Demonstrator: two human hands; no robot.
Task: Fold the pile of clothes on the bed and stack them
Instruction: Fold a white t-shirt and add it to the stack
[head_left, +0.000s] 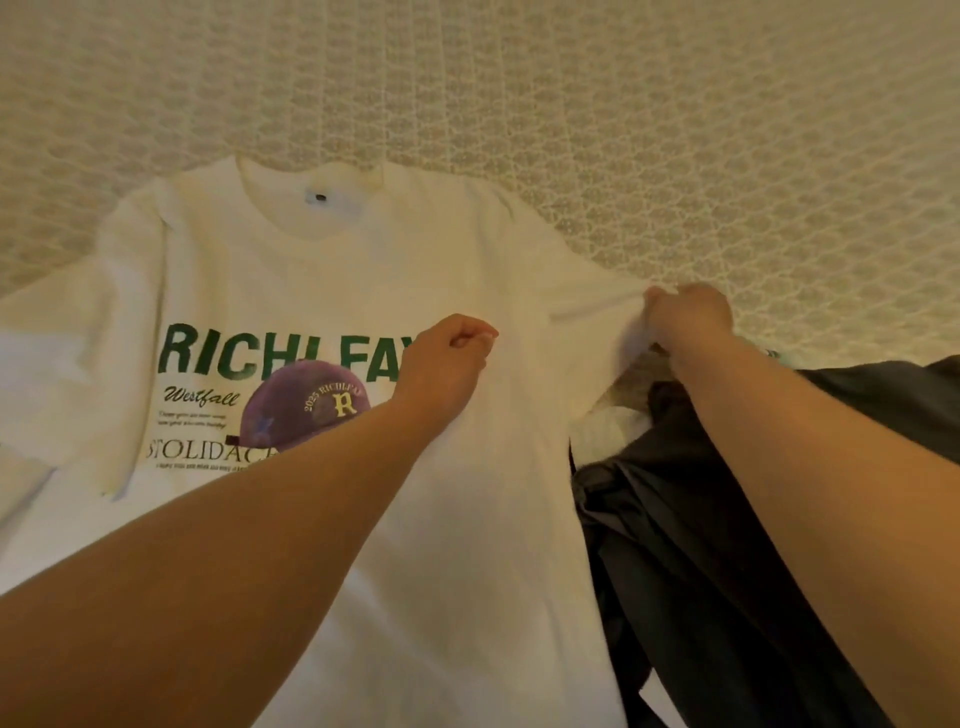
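A white T-shirt (322, 270) with green lettering and a purple cap print lies face up across the bed, collar away from me. My left hand (447, 358) rests on its chest with fingers curled, pinching the fabric near the print's right end. My right hand (688, 317) grips the edge of the shirt's right sleeve and holds it stretched out to the right. My left forearm hides part of the print.
Dark grey clothes (701, 545) lie bunched at the right under my right forearm, with a bit of white fabric (610, 426) showing beneath. The patterned beige bedspread (623, 130) spreads out beyond the shirt.
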